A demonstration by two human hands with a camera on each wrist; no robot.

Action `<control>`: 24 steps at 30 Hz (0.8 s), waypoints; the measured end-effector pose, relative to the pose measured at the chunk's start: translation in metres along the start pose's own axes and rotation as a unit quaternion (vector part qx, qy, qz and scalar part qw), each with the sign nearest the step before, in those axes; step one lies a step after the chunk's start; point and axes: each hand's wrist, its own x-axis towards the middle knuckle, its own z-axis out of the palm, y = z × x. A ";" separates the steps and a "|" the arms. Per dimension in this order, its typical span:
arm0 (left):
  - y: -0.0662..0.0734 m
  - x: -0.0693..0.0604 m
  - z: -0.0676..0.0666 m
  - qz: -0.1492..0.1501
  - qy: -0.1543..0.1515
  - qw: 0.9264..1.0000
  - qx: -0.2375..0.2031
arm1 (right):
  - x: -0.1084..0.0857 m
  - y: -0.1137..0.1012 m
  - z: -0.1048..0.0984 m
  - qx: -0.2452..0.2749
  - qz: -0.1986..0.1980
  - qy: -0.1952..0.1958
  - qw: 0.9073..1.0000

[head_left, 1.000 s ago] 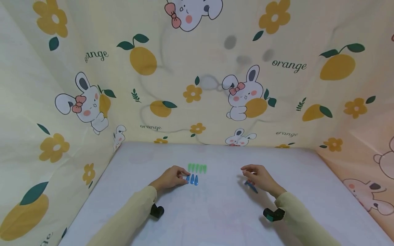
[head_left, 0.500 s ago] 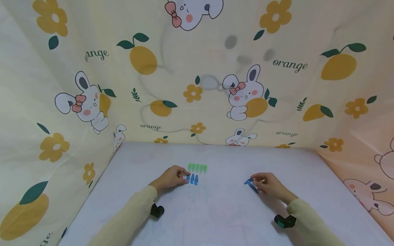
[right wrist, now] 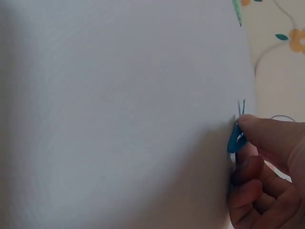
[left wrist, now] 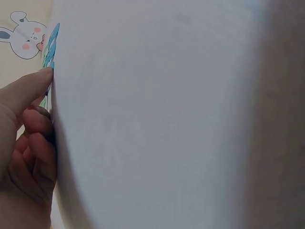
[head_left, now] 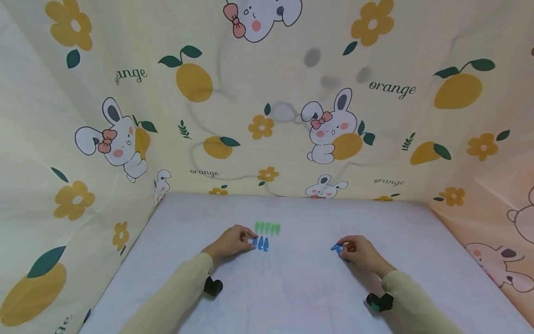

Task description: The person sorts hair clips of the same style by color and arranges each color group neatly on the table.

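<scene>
Three blue hair clips [head_left: 261,243] lie side by side in a short row on the white table. My left hand [head_left: 232,241] holds the leftmost one at its ends between thumb and forefinger; in the left wrist view the thumb [left wrist: 35,85] touches a blue clip. To the right, my right hand [head_left: 365,253] pinches another blue hair clip [right wrist: 235,139] low over the table, its thin prongs pointing up past the thumb in the right wrist view. A further blue clip [head_left: 346,260] shows partly under those fingers, mostly hidden.
Several green hair clips [head_left: 267,228] form a row just behind the blue row. A printed cloth [head_left: 288,153] with rabbits and oranges rises at the back and sides of the white table [head_left: 292,292]. Each wrist bears a black camera [head_left: 213,287].
My right hand has come down to the loose blue clips at the right and taken one between thumb and fingers. My left hand has stayed at the blue row.
</scene>
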 end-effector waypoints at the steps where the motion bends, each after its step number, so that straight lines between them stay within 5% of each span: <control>1: 0.000 0.000 0.000 0.001 -0.001 1.000 -0.001 | -0.001 -0.001 -0.001 -0.001 -0.007 -0.004 1.000; 11: -0.001 0.000 0.000 0.006 -0.002 1.000 -0.003 | -0.001 -0.010 -0.009 0.089 0.009 -0.039 0.995; 18: -0.002 0.001 0.001 0.003 0.004 1.000 -0.009 | 0.001 -0.008 -0.008 0.163 -0.040 -0.059 0.984; 24: -0.001 0.000 0.001 0.000 0.011 1.000 -0.008 | 0.005 -0.012 -0.002 0.183 -0.029 -0.062 0.981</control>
